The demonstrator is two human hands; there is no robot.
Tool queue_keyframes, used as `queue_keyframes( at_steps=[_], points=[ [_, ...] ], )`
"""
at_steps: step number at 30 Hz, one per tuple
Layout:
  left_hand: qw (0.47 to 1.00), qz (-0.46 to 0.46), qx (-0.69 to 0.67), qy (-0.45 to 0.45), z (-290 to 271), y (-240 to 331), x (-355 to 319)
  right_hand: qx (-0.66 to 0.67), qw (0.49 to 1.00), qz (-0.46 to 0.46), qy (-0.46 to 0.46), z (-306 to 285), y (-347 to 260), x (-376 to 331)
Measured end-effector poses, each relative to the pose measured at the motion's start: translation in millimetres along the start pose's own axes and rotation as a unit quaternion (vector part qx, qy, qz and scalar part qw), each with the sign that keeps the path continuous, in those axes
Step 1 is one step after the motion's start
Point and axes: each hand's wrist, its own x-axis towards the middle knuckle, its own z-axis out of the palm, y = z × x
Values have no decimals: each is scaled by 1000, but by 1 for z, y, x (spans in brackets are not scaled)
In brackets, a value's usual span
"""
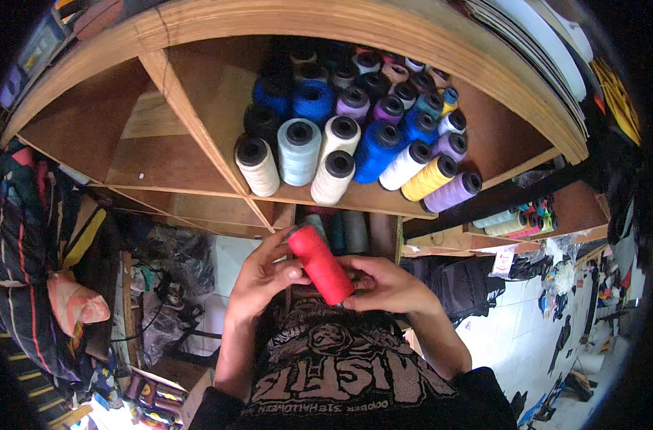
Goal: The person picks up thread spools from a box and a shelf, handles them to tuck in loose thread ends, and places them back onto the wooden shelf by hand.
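Observation:
A red spool of thread (320, 266) is held tilted between my two hands, in front of my chest and just below the shelf edge. My left hand (270, 274) closes round its upper end, thumb against the red thread. Around the lower end my right hand (383, 284) is closed, with some of its fingers hidden behind the spool. Beyond them, several thread spools stand upright on the wooden shelf (219, 204). Nearest are a cream spool (333, 178), a light blue spool (298, 152), a yellow spool (429, 178) and a lilac spool (452, 192).
A wooden divider (197, 129) separates the spools from the compartment on the left. More spools (516, 223) sit on a lower shelf at right. Striped fabric (25, 272) hangs at the far left. Black bags (452, 287) and scraps lie near the white tiled floor (498, 337).

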Motion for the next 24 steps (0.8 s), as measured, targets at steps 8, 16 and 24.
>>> queue_keyframes(
  at_steps=[8,16,24],
  points=[
    [992,46,-121,-10,16,17,-2,-175,949,-204,164,28,-36,-15],
    [986,121,-105,34,27,24,-10,-318,818,-331,346,51,-51,-5],
    [986,125,-92,56,30,19,-9,-233,824,-344,385,45,-41,6]
  ],
)
